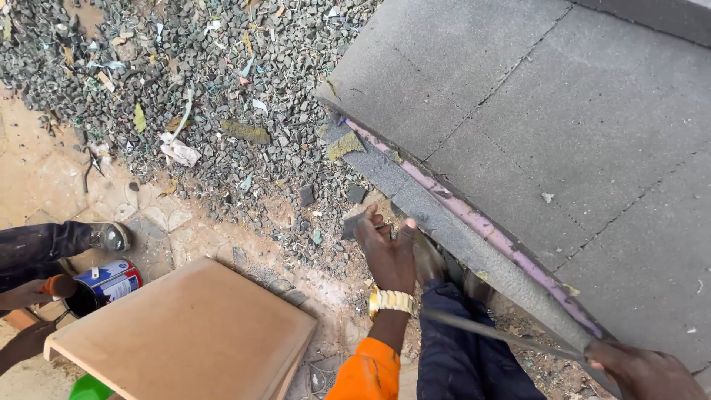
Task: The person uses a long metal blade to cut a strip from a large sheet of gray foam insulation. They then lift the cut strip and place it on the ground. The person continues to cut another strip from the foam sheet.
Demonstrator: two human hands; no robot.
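- Grey upholstered panel (563, 133), filling the 1–4 o'clock area; judged heavy, stiff and coarse-faced, best gripped along its wrapped lower edge.
- Left hand (389, 252), at 6 o'clock, fingers spread and pressed on that edge; grasping nothing.
- Right hand (644, 370), at 5 o'clock, closed round a long thin blade (496, 335).
- Paint tin (107, 285) and bare board (192, 333) lay at 8 o'clock.

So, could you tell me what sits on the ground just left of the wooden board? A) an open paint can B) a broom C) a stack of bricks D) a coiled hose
A: an open paint can with a dark inside and a blue, white and red wrapper lies tilted at the left edge of the wooden board, far from the left hand at the grey foam slab's edge.
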